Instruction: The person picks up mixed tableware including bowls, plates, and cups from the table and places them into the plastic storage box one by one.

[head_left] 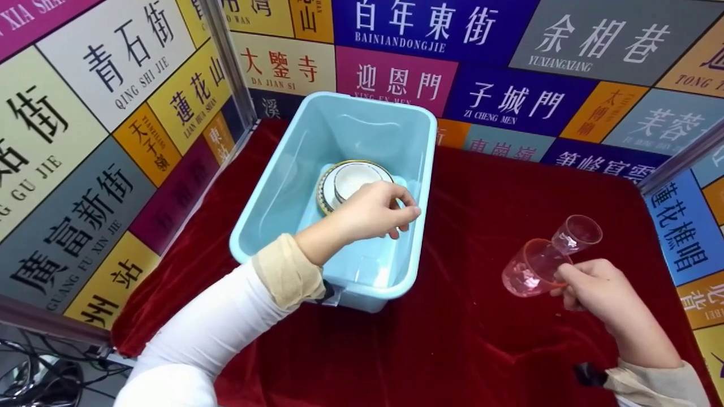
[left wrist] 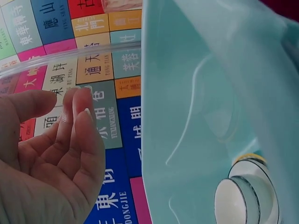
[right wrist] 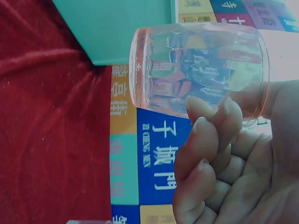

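Note:
My right hand (head_left: 594, 288) pinches a see-through pink cup (head_left: 523, 277) at its rim, between thumb and fingers. In the right wrist view this faceted cup (right wrist: 205, 70) lies sideways across the picture above my curled fingertips. Just behind it in the head view is a second, clear cup (head_left: 585, 230), partly overlapped by the pink one. Over the right part of a light blue plastic tub (head_left: 277, 209) hovers my left hand (head_left: 367, 212), its fingers loosely bent and nothing in them. Inside the tub, a white bowl (head_left: 353, 176) sits on patterned plates (head_left: 325, 195), partly covered by that hand.
Dark red velvet cloth (head_left: 452, 339) covers the table under the tub. Panels printed with street names (head_left: 401, 73) stand along the back and both sides. Cables (head_left: 62, 356) lie beyond the table at the lower left.

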The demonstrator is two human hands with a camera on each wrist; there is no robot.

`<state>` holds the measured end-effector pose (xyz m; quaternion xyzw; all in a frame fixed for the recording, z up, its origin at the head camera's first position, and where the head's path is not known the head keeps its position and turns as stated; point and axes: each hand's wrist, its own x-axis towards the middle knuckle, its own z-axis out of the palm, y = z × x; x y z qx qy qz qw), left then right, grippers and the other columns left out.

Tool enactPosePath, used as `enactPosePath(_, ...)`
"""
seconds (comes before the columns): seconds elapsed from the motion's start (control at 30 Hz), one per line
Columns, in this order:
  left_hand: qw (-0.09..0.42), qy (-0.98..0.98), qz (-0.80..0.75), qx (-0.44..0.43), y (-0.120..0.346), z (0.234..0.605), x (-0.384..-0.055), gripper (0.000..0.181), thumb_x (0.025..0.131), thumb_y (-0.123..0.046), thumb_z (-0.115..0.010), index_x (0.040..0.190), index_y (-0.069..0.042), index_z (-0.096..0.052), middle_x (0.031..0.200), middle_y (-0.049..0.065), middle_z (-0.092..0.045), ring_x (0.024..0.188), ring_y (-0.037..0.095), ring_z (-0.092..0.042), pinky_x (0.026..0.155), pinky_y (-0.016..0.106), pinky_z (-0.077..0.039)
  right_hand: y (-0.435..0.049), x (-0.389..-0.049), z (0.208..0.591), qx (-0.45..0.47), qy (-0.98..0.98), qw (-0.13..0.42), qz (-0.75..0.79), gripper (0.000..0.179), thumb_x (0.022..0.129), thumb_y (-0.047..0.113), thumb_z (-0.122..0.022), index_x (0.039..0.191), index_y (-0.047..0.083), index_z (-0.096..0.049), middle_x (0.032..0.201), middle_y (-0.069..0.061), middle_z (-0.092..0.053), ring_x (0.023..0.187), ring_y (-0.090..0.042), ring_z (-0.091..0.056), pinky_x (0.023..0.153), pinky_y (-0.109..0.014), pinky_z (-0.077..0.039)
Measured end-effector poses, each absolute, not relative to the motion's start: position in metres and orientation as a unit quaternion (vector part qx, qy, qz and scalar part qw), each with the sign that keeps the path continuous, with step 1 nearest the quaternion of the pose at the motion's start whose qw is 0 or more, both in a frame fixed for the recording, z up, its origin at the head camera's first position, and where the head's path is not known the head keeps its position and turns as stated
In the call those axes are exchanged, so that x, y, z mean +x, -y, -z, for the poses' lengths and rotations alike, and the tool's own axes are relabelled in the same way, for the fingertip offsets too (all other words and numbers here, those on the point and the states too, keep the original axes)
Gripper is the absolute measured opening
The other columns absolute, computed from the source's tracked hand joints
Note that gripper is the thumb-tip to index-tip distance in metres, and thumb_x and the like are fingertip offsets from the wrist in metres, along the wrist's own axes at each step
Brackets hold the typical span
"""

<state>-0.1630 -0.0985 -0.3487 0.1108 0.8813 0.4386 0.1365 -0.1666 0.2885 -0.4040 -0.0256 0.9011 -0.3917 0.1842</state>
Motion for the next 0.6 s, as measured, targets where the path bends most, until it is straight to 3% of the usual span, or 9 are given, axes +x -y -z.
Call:
enactPosePath(0.27,0.165,-0.877,-0.438,0.110,0.088,0.354,-0.159,0.021,0.101,-0.032,-0.060,0.103,-0.013,-0.069,0.087,0.007,-0.076,0.075,0.023,-0.075,0.064,0.025,-0.056,-0.268,-0.161,0.398,-0.034,-0.901,0.179,0.394,0.033,0.092,0.010,-0.045,0.068,0.000,-0.067,0.048,0.001,-0.056,0.064,-0.010,-0.064,0.057,-0.025,-0.057)
enactPosePath(0.6,0.182,-0.856,-0.469,0.117,0.080,0.360,-0.155,0.020,0.100,-0.030,-0.062,0.103,-0.012,-0.071,0.081,0.004,-0.074,0.066,0.019,-0.072,0.058,0.023,-0.056,-0.254,-0.154,0.399,-0.044,-0.905,0.184,0.382,0.030,0.091,0.012,-0.050,0.074,-0.001,-0.071,0.049,0.004,-0.057,0.050,-0.011,-0.053,0.046,-0.024,-0.047)
